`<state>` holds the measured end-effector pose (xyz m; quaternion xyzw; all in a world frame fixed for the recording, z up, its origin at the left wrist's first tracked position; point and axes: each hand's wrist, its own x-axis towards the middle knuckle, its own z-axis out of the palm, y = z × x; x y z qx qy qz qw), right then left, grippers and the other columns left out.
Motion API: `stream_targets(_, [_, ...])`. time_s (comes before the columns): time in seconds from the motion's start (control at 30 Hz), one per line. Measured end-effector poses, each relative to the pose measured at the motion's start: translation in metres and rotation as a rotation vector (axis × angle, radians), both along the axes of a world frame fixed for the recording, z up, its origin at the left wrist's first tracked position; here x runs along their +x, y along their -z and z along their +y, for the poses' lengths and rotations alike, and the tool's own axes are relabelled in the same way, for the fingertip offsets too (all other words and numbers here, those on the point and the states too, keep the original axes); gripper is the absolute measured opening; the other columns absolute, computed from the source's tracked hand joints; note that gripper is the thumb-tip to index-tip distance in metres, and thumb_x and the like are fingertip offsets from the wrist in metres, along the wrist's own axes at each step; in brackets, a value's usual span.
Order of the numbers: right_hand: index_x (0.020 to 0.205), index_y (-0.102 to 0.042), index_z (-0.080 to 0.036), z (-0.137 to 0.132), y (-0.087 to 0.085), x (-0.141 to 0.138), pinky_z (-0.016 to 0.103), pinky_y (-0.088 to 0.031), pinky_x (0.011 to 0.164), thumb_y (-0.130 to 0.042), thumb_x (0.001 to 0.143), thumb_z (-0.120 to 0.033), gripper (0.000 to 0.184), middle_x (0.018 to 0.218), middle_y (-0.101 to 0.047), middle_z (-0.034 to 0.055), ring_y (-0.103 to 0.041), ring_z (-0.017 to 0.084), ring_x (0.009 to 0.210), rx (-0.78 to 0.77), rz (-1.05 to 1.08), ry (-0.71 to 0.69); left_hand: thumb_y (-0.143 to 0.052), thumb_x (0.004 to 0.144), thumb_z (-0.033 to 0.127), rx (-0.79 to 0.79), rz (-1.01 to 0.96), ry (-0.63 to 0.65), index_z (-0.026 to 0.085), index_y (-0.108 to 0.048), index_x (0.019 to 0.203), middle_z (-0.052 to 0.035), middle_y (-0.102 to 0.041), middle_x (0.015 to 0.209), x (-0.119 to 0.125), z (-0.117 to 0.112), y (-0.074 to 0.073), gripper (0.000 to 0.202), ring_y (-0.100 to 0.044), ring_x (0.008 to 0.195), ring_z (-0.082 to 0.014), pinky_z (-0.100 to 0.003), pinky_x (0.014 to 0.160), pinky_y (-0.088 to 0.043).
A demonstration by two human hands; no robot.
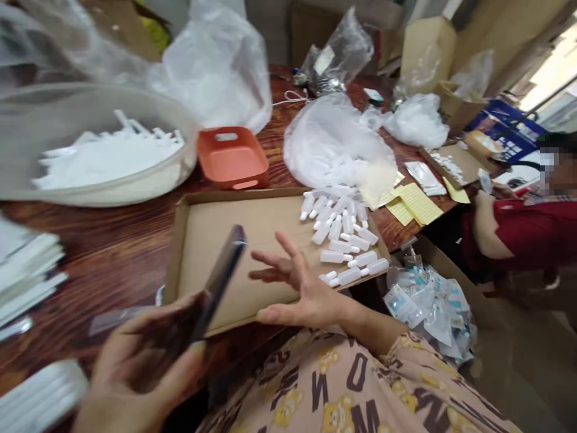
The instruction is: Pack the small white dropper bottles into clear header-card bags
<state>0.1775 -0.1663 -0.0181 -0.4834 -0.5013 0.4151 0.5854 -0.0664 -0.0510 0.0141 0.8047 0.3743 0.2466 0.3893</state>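
In the head view, my left hand (148, 361) is closed around a dark smartphone (220, 279), tilted and seen nearly edge-on. My right hand (300, 285) is spread with nothing in it, over the front of a shallow cardboard tray (211, 234). Several small white plastic bottles with white caps (336, 227) lie heaped at the right of the tray, just beyond my right hand. What the phone's screen shows is hidden.
Behind the tray are an orange basket (232, 157), a large tub of white plastic pieces (112, 186) and a clear bag (333, 144). Yellow sheets (415, 203) lie to the right. A box of packaged bags (433, 307) stands below, near a person in a red shirt (527, 234).
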Motion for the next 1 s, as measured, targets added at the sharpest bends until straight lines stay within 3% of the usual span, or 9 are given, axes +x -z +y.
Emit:
stream_targets(0.07, [0.172,0.007,-0.039,0.008,0.006,-0.003,0.053,-0.051,0.124,-0.093,0.073,-0.068,0.143,0.173,-0.042,0.0169,-0.064,0.028,0.144,-0.044,0.116,0.031,-0.080,0.087,0.047,-0.285,-0.102,0.022,0.049,-0.065,0.120,0.0098,-0.078,0.141,0.039,-0.017,0.011,0.037,-0.076,0.130,-0.0311,-0.042,0.107,-0.067])
stream_targets(0.13, [0.172,0.002,-0.039,0.007,0.008,0.002,0.053,-0.051,0.124,-0.097,0.069,-0.065,0.145,0.169,-0.047,0.0157,-0.065,0.028,0.140,-0.068,0.175,0.096,-0.085,0.082,0.049,-0.436,-0.181,-0.037,0.045,-0.067,0.116,0.0059,-0.076,0.144,0.067,-0.029,0.018,0.039,-0.069,0.141,-0.0331,-0.045,0.118,-0.059])
stream_targets(0.27, [0.172,-0.004,-0.037,-0.003,0.012,0.015,0.054,-0.046,0.128,-0.097,0.073,-0.057,0.137,0.165,-0.050,0.0147,-0.062,0.028,0.143,-0.052,0.254,0.164,-0.088,0.081,0.048,-0.483,-0.243,-0.051,0.034,-0.068,0.118,-0.0041,-0.074,0.143,0.091,-0.040,0.021,0.045,-0.065,0.144,-0.0326,-0.051,0.130,-0.044])
stream_targets(0.47, [0.171,-0.002,-0.041,-0.002,0.025,0.026,0.055,-0.044,0.130,-0.096,0.074,-0.052,0.136,0.161,-0.053,0.0116,-0.051,0.028,0.155,0.038,0.339,0.166,-0.093,0.081,0.047,-0.546,-0.211,-0.010,0.031,-0.065,0.125,-0.0040,-0.071,0.144,0.097,-0.046,0.024,0.055,-0.060,0.149,-0.0266,-0.041,0.133,-0.040])
stream_targets(0.57, [0.171,-0.006,-0.040,-0.008,0.018,0.035,0.053,-0.048,0.127,-0.098,0.072,-0.048,0.136,0.162,-0.055,0.0117,-0.053,0.029,0.155,0.029,0.378,0.080,-0.094,0.080,0.050,-0.669,-0.293,-0.027,0.032,-0.062,0.136,-0.0041,-0.068,0.150,0.101,-0.050,0.016,0.067,-0.060,0.148,-0.0245,-0.033,0.126,-0.047])
stream_targets(0.63, [0.170,-0.015,-0.039,-0.019,0.008,0.040,0.052,-0.052,0.123,-0.099,0.071,-0.046,0.130,0.163,-0.056,0.0119,-0.059,0.029,0.149,0.000,0.439,0.015,-0.090,0.085,0.054,-0.866,-0.373,-0.025,0.031,-0.062,0.139,-0.0061,-0.070,0.148,0.104,-0.050,0.008,0.065,-0.066,0.140,-0.0249,-0.031,0.115,-0.055])
stream_targets(0.8, [0.157,-0.049,-0.031,-0.040,-0.003,0.050,0.056,-0.057,0.116,-0.099,0.069,-0.053,0.104,0.159,-0.063,0.0132,-0.067,0.034,0.139,-0.119,0.580,0.021,-0.078,0.097,0.054,-1.487,-0.356,0.254,0.022,-0.075,0.140,-0.0113,-0.077,0.139,0.101,-0.038,0.001,0.053,-0.077,0.114,-0.0255,-0.026,0.084,-0.063])
stream_targets(0.9, [0.155,-0.053,-0.032,-0.045,0.002,0.051,0.059,-0.058,0.114,-0.100,0.064,-0.057,0.105,0.155,-0.066,0.0123,-0.067,0.037,0.140,-0.150,0.601,0.123,-0.079,0.098,0.049,-1.541,-0.430,0.339,0.025,-0.079,0.137,-0.0082,-0.080,0.132,0.096,-0.037,0.004,0.046,-0.077,0.095,-0.0161,-0.019,0.077,-0.061])
stream_targets(1.0, [0.149,-0.060,-0.034,-0.046,0.006,0.053,0.057,-0.061,0.109,-0.101,0.061,-0.057,0.099,0.139,-0.076,0.0089,-0.072,0.035,0.131,-0.145,0.552,0.174,-0.078,0.100,0.048,-1.550,-0.484,0.375,0.027,-0.079,0.138,-0.0083,-0.081,0.131,0.093,-0.042,0.005,0.044,-0.079,0.093,-0.0161,-0.021,0.079,-0.062])
